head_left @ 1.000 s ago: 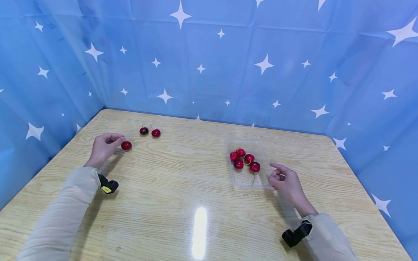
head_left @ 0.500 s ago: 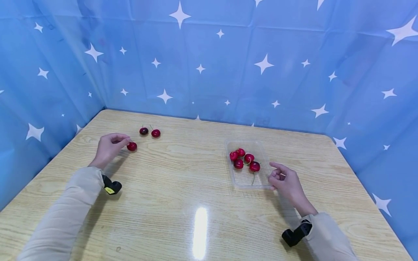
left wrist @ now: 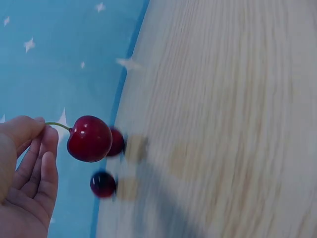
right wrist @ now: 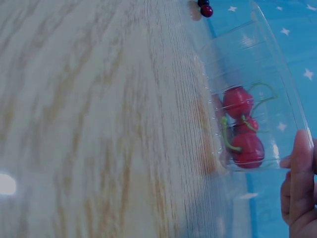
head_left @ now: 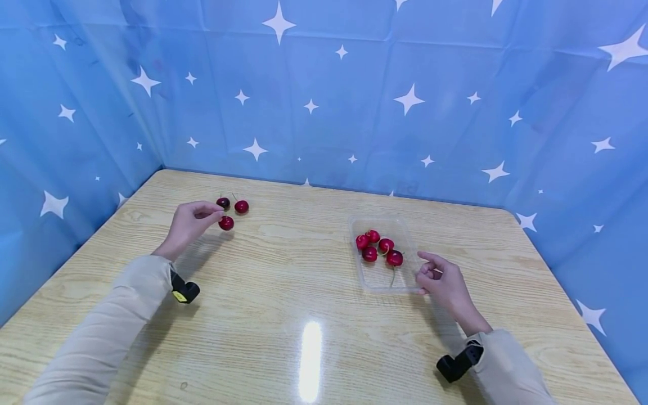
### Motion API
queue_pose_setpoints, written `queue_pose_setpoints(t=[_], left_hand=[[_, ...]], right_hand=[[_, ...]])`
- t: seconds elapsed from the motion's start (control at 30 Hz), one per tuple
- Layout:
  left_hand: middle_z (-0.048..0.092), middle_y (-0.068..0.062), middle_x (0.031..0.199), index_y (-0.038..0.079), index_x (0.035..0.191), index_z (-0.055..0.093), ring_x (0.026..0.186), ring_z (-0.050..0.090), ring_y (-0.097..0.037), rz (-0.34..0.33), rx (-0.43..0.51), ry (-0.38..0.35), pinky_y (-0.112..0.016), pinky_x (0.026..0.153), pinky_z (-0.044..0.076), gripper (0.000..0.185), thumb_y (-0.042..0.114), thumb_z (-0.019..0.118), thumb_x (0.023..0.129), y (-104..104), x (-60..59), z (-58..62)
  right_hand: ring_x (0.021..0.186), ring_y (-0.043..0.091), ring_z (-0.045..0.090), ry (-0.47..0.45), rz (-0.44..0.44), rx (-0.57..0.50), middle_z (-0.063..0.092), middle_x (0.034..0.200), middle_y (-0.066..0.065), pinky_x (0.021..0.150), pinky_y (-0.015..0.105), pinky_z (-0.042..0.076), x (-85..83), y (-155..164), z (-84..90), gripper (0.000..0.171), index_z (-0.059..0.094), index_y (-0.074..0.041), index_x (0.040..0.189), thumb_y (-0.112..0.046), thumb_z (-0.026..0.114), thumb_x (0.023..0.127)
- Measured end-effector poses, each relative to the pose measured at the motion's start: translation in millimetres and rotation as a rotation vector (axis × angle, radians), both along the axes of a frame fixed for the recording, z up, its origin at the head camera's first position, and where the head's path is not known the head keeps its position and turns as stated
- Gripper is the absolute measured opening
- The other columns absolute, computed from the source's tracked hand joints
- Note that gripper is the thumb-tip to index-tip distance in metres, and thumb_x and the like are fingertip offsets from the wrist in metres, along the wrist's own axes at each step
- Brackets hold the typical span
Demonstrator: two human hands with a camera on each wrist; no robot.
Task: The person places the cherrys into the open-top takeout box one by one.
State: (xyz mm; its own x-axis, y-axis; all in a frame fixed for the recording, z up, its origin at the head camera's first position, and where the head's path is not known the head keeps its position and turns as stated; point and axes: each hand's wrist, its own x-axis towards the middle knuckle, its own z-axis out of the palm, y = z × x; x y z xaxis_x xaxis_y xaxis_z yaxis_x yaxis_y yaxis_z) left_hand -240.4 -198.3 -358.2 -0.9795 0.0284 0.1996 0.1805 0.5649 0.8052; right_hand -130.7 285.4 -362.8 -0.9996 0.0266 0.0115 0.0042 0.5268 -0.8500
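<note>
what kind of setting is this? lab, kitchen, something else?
Most likely a staged recording booth, not a kitchen. A blue star-print cloth is hung as a backdrop round a bare wooden table. The only props are loose cherries and a clear plastic tray, and both wrists carry small cameras.

Bright and even overhead, white glare on the table [head_left: 310,360], soft shadows, bowed edges, both wrist views motion-blurred

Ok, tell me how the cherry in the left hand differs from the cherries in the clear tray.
The held cherry hangs alone by its stem from the left hand; the tray cherries lie clustered, five together, in the clear tray that the right hand touches. All are red and stemmed.
</note>
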Motion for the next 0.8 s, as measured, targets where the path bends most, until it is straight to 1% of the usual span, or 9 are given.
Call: queue_pose_setpoints(t=[0.07,0.2,0.4,0.6,0.8], left_hand=[[0.062,-0.014,0.100,0.001,0.102,0.064,0.083,0.055,-0.014,-0.026,-0.001,-0.004,-0.020,0.065,0.044,0.031,0.027,0.060,0.085,9,2.4,6.0],[0.062,-0.014,0.100,0.001,0.102,0.063,0.081,0.056,-0.011,-0.065,0.031,-0.021,-0.019,0.066,0.045,0.030,0.025,0.061,0.085,24,3.9,10.6],[0.061,-0.014,0.101,0.001,0.102,0.063,0.082,0.057,-0.010,-0.125,0.082,-0.046,-0.021,0.068,0.046,0.029,0.023,0.061,0.084,43,8.4,13.5],[0.062,-0.012,0.100,0.000,0.102,0.063,0.081,0.058,-0.010,-0.177,0.163,-0.096,-0.035,0.075,0.047,0.029,0.021,0.063,0.083,62,13.9,14.8],[0.063,-0.010,0.097,-0.002,0.102,0.062,0.083,0.058,-0.013,-0.246,0.216,-0.164,-0.037,0.078,0.046,0.029,0.019,0.063,0.083,83,19.2,14.4]], right_hand=[[0.061,0.006,0.049,0.002,0.000,0.002,0.047,0.083,0.011,0.053,0.025,0.049,0.0,0,-0.1,0.047,0.041,0.007,0.127,0.004,0.052,0.082],[0.061,0.006,0.049,0.007,-0.002,0.006,0.048,0.082,0.009,0.052,0.025,0.049,-0.1,0,-0.3,0.047,0.041,0.007,0.127,0.004,0.052,0.081],[0.060,0.007,0.049,0.012,0.000,0.008,0.047,0.081,0.008,0.052,0.025,0.049,0.0,0,-0.7,0.047,0.041,0.007,0.126,0.004,0.053,0.081],[0.059,0.006,0.050,0.009,0.003,0.001,0.048,0.083,0.011,0.052,0.024,0.049,-0.2,0,-0.7,0.046,0.041,0.007,0.126,0.005,0.052,0.081],[0.059,0.006,0.050,0.015,0.008,-0.006,0.047,0.083,0.011,0.052,0.024,0.049,-0.1,0,-1.1,0.046,0.041,0.007,0.126,0.005,0.052,0.082]])
